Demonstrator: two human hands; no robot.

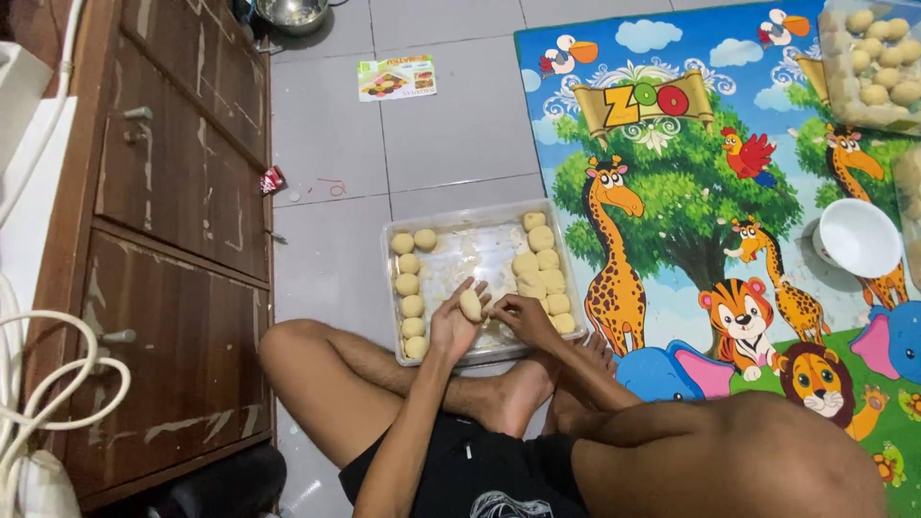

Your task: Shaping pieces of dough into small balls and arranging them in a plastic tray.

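I sit cross-legged on the floor over a clear plastic tray [480, 219] holding several pale dough balls along its left and right sides. My left hand [449, 328] cups one dough ball [470, 305] in its palm above the tray's near edge. The fingers of my right hand [523, 315] rest against that same ball from the right. My bare feet lie just below the tray.
A brown wooden cabinet [173, 240] with drawers stands at the left, white cables beside it. A colourful animal play mat [729, 221] covers the floor at the right, bearing a white bowl [859, 238] and a clear container of dough balls [878, 62]. A leaflet [396, 78] lies on the tiles.
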